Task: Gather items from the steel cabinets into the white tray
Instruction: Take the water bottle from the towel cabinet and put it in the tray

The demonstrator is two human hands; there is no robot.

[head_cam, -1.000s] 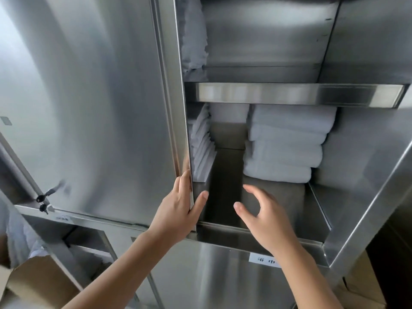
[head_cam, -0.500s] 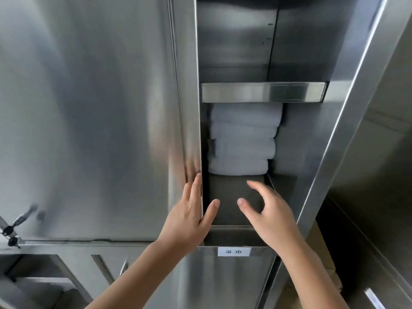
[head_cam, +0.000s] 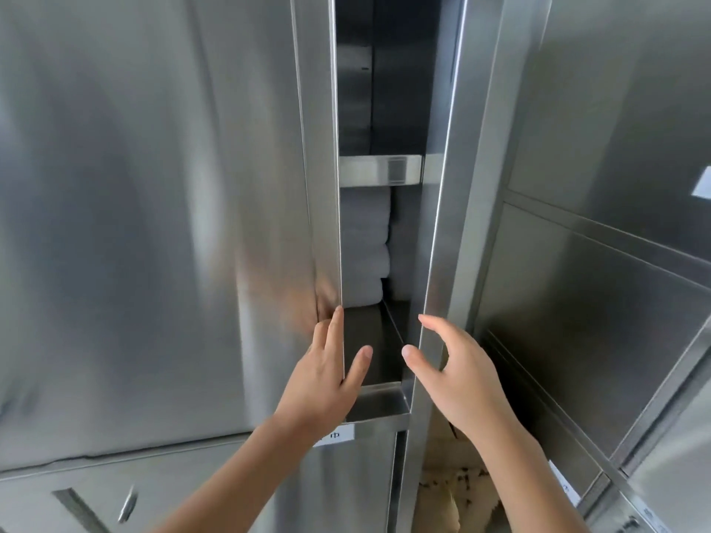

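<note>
A stack of folded white towels (head_cam: 363, 255) lies on the lower shelf inside the steel cabinet, seen through a narrow gap. My left hand (head_cam: 319, 378) rests on the sliding steel door (head_cam: 154, 225), fingers straight on its face and thumb behind its right edge. My right hand (head_cam: 458, 378) hovers just in front of the cabinet's right post (head_cam: 461, 186), fingers spread and loosely curved, holding nothing. The white tray is out of view.
A steel shelf lip (head_cam: 379, 169) crosses the gap above the towels. A white label (head_cam: 334, 436) sits under the opening, half behind my left wrist. More steel cabinet fronts (head_cam: 596, 302) stand to the right. Something beige (head_cam: 450, 494) shows low between the cabinets.
The door has slid right under my left hand, narrowing the opening from wide to a slim gap. The towels are now mostly hidden. My right hand has drawn out to the post.
</note>
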